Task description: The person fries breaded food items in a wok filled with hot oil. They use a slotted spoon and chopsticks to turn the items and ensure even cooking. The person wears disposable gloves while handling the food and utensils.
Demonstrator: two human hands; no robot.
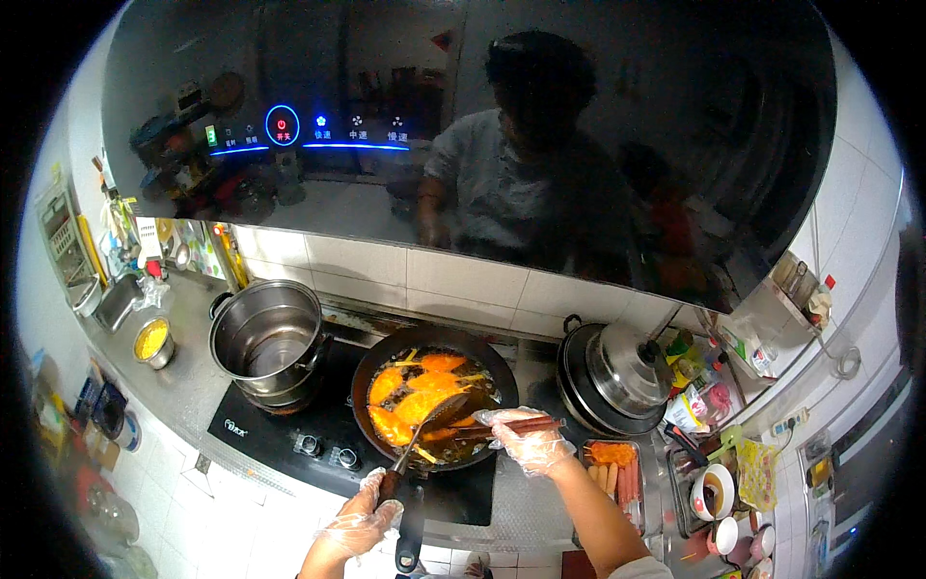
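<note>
My left hand (pixel 365 515), in a clear plastic glove, grips the dark handle of a metal spatula (pixel 409 450). The spatula's blade reaches into a dark wok (pixel 365 432) of hot oil on the cooktop. Several orange-coated food pieces (pixel 427 391) float there, some pierced by sticks. From the right, my gloved right hand (pixel 532 440) holds brown chopsticks (pixel 537 423) over the wok's right side; their tips are hard to make out among the food. The wok's black handle (pixel 410 532) points towards me, just right of my left hand.
A steel steamer pot (pixel 266 336) stands on the left burner, with a bowl of yellow food (pixel 153 340) beyond it. A steel lid (pixel 628 370) rests at right. Nearer are a tray of sausages (pixel 629 488) and a sauce bowl (pixel 712 492). A black range hood (pixel 463 181) hangs above.
</note>
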